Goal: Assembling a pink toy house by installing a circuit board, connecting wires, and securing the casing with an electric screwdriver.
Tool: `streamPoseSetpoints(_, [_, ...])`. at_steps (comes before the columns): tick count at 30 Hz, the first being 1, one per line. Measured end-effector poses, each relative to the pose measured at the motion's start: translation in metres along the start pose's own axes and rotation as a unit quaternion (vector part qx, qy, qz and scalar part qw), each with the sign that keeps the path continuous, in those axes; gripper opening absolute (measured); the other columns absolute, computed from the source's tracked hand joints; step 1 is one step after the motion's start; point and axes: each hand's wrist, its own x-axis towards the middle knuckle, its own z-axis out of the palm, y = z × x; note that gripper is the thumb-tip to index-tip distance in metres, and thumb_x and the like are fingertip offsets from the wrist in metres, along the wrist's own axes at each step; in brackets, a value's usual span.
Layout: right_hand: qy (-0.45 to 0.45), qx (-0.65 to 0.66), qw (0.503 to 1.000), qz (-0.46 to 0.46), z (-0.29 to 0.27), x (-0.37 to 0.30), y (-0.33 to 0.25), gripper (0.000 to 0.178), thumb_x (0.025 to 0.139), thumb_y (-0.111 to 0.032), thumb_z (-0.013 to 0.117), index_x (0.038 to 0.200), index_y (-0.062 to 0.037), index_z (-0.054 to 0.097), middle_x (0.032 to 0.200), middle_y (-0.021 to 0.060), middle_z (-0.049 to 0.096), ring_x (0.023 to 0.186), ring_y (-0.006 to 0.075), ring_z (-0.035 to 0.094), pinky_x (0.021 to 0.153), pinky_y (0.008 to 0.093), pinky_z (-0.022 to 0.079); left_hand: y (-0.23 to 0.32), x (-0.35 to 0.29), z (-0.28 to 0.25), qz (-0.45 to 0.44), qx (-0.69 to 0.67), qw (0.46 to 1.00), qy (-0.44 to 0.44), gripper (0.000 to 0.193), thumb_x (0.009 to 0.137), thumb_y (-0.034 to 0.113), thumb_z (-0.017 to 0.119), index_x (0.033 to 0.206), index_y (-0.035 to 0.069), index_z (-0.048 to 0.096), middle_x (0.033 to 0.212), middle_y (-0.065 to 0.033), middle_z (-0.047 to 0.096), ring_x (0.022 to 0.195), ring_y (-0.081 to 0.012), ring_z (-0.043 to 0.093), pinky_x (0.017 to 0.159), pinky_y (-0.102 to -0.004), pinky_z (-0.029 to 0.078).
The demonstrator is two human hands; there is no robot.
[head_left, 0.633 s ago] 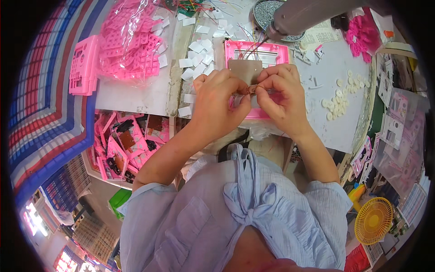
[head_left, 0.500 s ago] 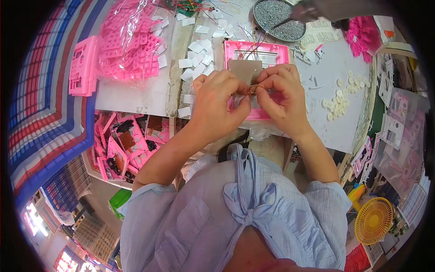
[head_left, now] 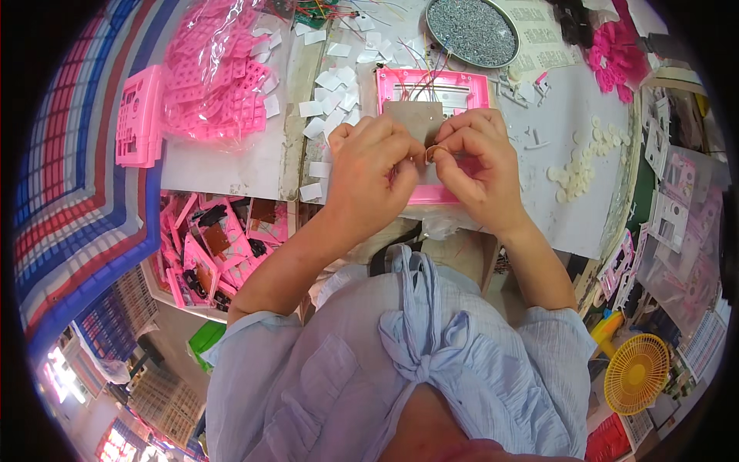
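Note:
My right hand (head_left: 479, 165) pinches a small brown loop (head_left: 433, 154), seemingly of thin wire, between thumb and forefinger. Close beside it, my left hand (head_left: 376, 165) has its fingers curled and closed; what lies in them is hidden. Both hands are over the near part of a pink plastic housing (head_left: 435, 194). A flat brown board (head_left: 413, 113) lies on the housing just beyond my fingertips. Thin red and dark wires (head_left: 419, 88) rise behind the board, near a silvery strip in the housing.
White square pieces (head_left: 332, 100) are scattered left of the housing, by a clear bag of pink parts (head_left: 219, 85). A round tray of small screws (head_left: 471, 31) stands behind. White round pieces (head_left: 573, 173) lie right. Below left, a bin holds pink housings (head_left: 219, 246).
The grey tool with a thin tip has left its place over the screw tray. My left thumb has drawn back from the loop; my right hand stays nearly in place.

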Motion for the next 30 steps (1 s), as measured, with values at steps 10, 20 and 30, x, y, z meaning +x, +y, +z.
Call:
streamPoseSetpoints(10, [0.012,0.009,1.0,-0.015,0.0,0.0,0.003,0.004,0.08,-0.001,0.068,0.081,-0.0029,0.065,0.094,0.0058,0.065,0.097,0.0228,0.053,0.085,0.033,0.044,0.005,0.002,0.002,0.005,-0.001,1.0,0.022,0.01,0.074,0.014,0.072,0.083,0.014,0.066,0.085,0.0021,0.058,0.083,-0.019,0.055,0.081,-0.0419,0.029])
streamPoseSetpoints(20, [0.007,0.002,1.0,-0.03,0.003,-0.001,0.007,0.006,0.078,0.0,0.069,0.08,-0.0024,0.063,0.094,0.0059,0.065,0.097,0.023,0.053,0.085,0.0335,0.044,0.005,0.002,0.011,-0.016,-0.03,0.999,0.024,0.01,0.073,0.011,0.068,0.081,0.013,0.064,0.083,0.0009,0.057,0.082,-0.0195,0.054,0.079,-0.042,0.029])
streamPoseSetpoints(30, [0.022,-0.011,0.999,-0.043,0.003,0.0,0.005,0.008,0.076,0.0,0.069,0.08,-0.0037,0.063,0.094,0.0056,0.065,0.097,0.0242,0.053,0.085,0.034,0.045,0.011,0.0,-0.003,0.003,0.008,1.0,0.03,0.017,0.071,0.003,0.069,0.084,0.009,0.061,0.084,-0.0029,0.057,0.083,-0.0211,0.054,0.079,-0.0364,0.032])
